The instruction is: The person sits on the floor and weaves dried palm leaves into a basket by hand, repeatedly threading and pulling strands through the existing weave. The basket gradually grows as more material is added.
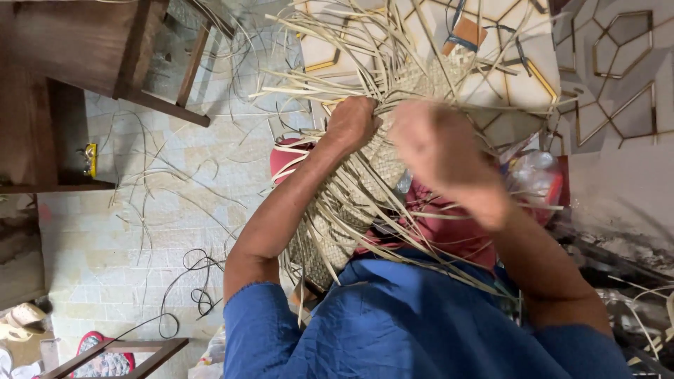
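At left, wooden furniture [105, 49] stands over a tiled floor [140, 210] strewn with loose strips. Centre: left hand [351, 123] clenched on the woven straw mat [365, 189], which drapes over the lap. Right hand [439, 147], blurred, beside it; grip indiscernible.

Both arms reach forward in blue sleeves; the left hand [351, 123] is clenched, the right hand [439, 147] blurred and curled.

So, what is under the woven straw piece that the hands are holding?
Under the woven straw piece a pink-red cloth shows, and a blue garment nearer the camera. The left hand grips its top. What lies directly beneath the weave is covered.
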